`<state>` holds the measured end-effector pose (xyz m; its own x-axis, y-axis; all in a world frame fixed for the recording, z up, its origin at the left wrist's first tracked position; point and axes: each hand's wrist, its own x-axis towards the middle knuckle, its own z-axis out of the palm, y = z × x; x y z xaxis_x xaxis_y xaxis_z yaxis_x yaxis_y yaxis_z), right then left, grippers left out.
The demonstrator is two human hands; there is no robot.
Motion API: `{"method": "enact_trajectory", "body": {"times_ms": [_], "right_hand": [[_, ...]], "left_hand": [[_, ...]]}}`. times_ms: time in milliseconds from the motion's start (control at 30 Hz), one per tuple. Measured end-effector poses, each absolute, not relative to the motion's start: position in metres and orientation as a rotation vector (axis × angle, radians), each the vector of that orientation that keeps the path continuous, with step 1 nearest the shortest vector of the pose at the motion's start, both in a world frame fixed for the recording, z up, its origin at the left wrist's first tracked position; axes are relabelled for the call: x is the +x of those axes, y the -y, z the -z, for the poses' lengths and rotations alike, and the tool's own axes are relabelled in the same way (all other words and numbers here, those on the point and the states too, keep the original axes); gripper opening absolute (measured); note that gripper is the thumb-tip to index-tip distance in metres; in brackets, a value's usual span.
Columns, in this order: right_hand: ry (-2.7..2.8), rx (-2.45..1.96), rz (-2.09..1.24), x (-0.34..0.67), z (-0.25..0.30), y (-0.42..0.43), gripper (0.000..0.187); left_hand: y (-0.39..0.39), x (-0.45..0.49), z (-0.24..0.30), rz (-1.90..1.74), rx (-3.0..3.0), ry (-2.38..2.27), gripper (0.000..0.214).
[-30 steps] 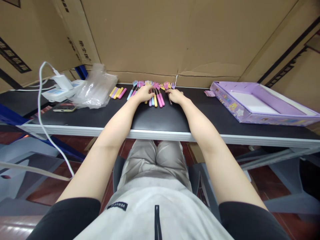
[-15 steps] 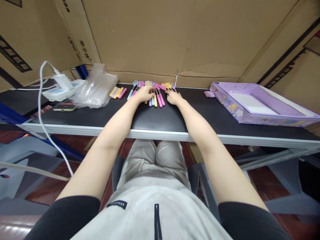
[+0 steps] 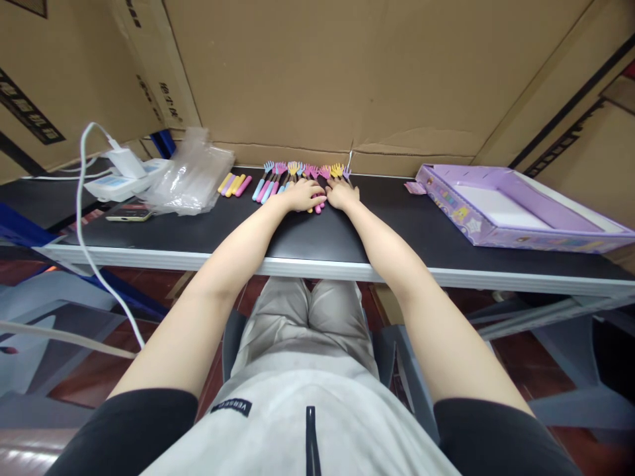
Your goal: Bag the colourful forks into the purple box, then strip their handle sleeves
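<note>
A row of small back scratchers [image 3: 268, 182] with claw-shaped heads in blue, pink, yellow and purple lies on the black table, heads toward the cardboard wall. My left hand [image 3: 305, 195] rests palm down across the handles in the middle of the row, its fingers stretched to the right and covering most of those handles. At the right end of the row, my right hand [image 3: 343, 194] touches the handles below the yellow and purple heads, fingers apart. The fingertips of both hands nearly meet. What lies under the palms is hidden.
Left of the row lie several short coloured handles [image 3: 235, 185]. Clear plastic bags [image 3: 191, 178], a phone [image 3: 129, 212] and a white power strip [image 3: 124, 182] with a charger are farther left. A purple box tray [image 3: 520, 228] and a small pink packet [image 3: 415, 188] lie right.
My left hand has slid right along the row, uncovering blue and pink handles at the left and covering those in the middle. My right hand has shifted slightly left over the right-end handles.
</note>
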<state>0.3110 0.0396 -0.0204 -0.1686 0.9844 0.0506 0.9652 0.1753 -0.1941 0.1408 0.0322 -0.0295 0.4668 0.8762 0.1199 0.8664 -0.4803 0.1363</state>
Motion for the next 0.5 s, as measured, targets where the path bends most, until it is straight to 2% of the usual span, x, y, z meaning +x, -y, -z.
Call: {"method": "enact_trajectory", "body": {"times_ms": [500], "right_hand": [[2.259,-1.957,-0.174,0.310,0.021,-0.045,0.069]], "left_hand": [[-0.018,0.156,0.025,-0.267,2.602,-1.768,0.054]]}}
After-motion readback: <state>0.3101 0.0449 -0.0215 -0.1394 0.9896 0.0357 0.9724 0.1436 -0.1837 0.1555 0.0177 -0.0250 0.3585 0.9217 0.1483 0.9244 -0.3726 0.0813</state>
